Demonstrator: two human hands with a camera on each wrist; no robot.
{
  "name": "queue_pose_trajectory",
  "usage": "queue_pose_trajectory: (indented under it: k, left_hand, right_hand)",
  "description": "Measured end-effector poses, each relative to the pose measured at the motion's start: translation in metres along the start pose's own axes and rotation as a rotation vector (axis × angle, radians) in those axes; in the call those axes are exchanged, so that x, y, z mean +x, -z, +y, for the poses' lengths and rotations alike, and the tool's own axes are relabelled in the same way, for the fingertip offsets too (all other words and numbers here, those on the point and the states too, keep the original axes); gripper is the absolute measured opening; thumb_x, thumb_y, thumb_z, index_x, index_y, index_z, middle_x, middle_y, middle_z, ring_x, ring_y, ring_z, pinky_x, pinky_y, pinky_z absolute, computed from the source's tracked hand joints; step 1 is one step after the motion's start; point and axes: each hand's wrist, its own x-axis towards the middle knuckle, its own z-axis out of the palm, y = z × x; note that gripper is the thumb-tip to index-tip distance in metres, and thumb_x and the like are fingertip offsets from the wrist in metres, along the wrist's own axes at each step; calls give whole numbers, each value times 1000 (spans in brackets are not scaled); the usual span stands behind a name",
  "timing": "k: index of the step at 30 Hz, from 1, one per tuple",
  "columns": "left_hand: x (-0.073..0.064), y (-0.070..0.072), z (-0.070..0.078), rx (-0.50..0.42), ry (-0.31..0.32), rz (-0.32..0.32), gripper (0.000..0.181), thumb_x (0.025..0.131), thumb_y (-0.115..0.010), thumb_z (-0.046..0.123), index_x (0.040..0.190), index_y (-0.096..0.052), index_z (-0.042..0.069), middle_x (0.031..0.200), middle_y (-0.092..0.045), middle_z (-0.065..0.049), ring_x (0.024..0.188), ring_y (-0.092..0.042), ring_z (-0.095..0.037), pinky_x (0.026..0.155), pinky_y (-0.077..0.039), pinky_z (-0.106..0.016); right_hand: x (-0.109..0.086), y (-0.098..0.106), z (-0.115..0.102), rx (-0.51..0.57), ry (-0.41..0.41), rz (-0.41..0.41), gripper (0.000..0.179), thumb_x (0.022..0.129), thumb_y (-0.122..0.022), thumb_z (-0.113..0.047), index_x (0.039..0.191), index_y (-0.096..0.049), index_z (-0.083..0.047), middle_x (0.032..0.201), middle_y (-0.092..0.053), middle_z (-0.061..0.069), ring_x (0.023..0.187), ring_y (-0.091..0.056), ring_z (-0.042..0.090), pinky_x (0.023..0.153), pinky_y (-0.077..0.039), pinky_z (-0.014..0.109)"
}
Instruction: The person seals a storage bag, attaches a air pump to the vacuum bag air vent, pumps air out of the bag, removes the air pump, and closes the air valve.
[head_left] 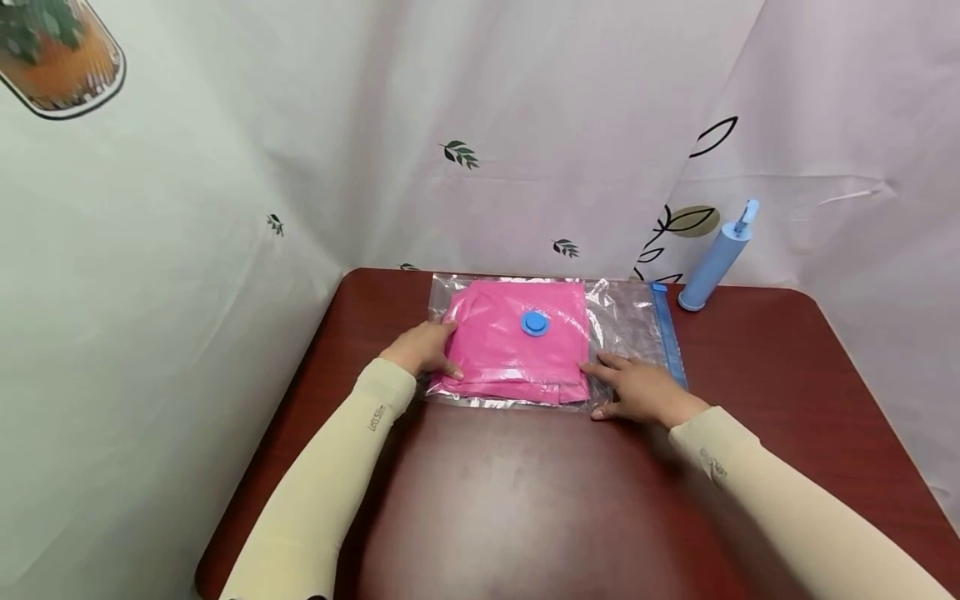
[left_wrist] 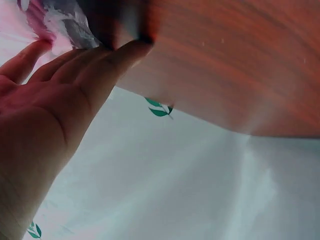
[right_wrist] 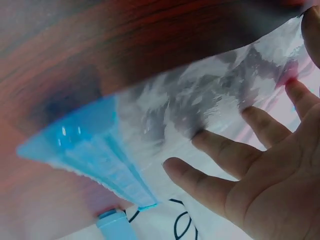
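A clear plastic vacuum storage bag point(head_left: 622, 321) lies flat near the table's far edge, with folded pink cloth point(head_left: 510, 358) inside. On its top face sits a round blue valve point(head_left: 535, 322), and a blue zip strip point(head_left: 667, 333) runs down its right end. My left hand point(head_left: 426, 347) rests at the bag's left edge, thumb on the pink part. Over the clear section, my right hand point(head_left: 641, 390) lies with spread fingers point(right_wrist: 220, 150) touching the film beside the cloth's right edge. Neither hand's fingers are curled round anything.
A light blue hand pump point(head_left: 714, 265) stands tilted at the back right of the dark red-brown table point(head_left: 487, 500), close to the zip end. White fabric walls point(head_left: 525, 125) with leaf prints hang behind and to both sides.
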Motion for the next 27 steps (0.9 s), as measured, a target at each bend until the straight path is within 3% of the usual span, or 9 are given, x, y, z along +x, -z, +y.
queue_pose_trajectory:
  k: [2,6,11,14,18,23,27]
  left_hand:
    - [7,-3,-5,-3,13,-8,131,74,-105,56,178,-38,15,184,-35,-26,172,-36,-48,137,-39,-65]
    - [9,-4,-7,10,17,-14,133,72,-106,57,179,-38,16,184,-35,-27,171,-37,-50,136,-40,-67]
    - [8,-4,-6,-1,21,1,132,71,-107,56,177,-41,15,183,-38,-27,169,-40,-50,137,-41,-65]
    - [-1,2,3,-12,18,-8,129,74,-106,53,177,-40,11,181,-41,-28,168,-42,-48,137,-40,-63]
    - [-8,5,10,-41,28,-16,126,77,-106,45,177,-38,9,180,-44,-26,167,-44,-47,136,-42,-63]
    - [-13,3,10,-55,27,7,126,76,-106,43,177,-39,9,180,-44,-26,167,-44,-48,136,-43,-63]
    - [-32,14,24,-76,30,1,122,79,-105,42,177,-40,9,183,-38,-27,171,-37,-49,138,-39,-64]
  right_hand:
    - [-2,-1,-1,-1,3,7,94,91,-92,-52,170,-54,-19,174,-50,30,146,-55,71,116,-53,79]
    - [-4,-3,-2,-6,6,19,92,92,-92,-50,169,-55,-19,173,-51,29,144,-58,69,117,-53,79]
    - [-4,-3,-2,-16,10,37,91,92,-92,-51,169,-56,-19,173,-52,29,144,-58,68,117,-52,80]
    - [-3,1,2,19,13,21,92,92,-92,-52,169,-56,-19,173,-51,30,148,-57,66,118,-52,79]
    - [-5,16,13,98,-22,-5,91,95,-89,-53,170,-53,-16,173,-48,34,152,-55,63,119,-52,78]
    - [-15,42,40,149,-94,62,86,102,-85,-43,170,-49,-5,170,-49,38,155,-50,63,122,-48,79]
    - [-27,65,65,152,-126,127,81,104,-83,-31,166,-48,6,166,-50,43,153,-50,64,124,-45,80]
